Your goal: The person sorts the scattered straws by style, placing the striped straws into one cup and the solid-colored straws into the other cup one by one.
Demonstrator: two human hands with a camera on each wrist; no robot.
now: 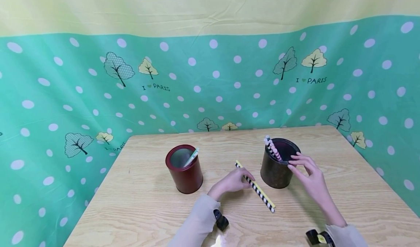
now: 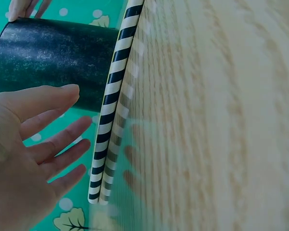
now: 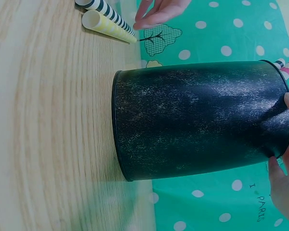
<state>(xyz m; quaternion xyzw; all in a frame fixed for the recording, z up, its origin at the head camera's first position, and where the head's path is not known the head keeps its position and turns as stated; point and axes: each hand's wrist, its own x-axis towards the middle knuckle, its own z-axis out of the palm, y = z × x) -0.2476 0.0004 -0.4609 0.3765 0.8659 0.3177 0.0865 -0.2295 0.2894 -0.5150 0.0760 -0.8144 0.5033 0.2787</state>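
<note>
Two paper straws lie side by side on the table, one black-and-white striped [image 2: 110,98], the other yellow [image 1: 270,200]. My left hand [image 1: 234,180] hovers right at their far half, palm and fingers relaxed, with a gap to the straws in the left wrist view. To the right stands a dark metal can [image 3: 202,120], upright. Its near right rim is gripped by my right hand [image 1: 310,176], thumb against the outer wall and fingers over the edge. Inside this can lean several striped straws [image 1: 272,148], black-and-white and pink-and-white.
A dark red can [image 1: 187,177] stands upright on the left with light green straws [image 1: 191,157] leaning in it. The wooden table [image 1: 137,188] ends at a green dotted curtain [image 1: 174,105] behind.
</note>
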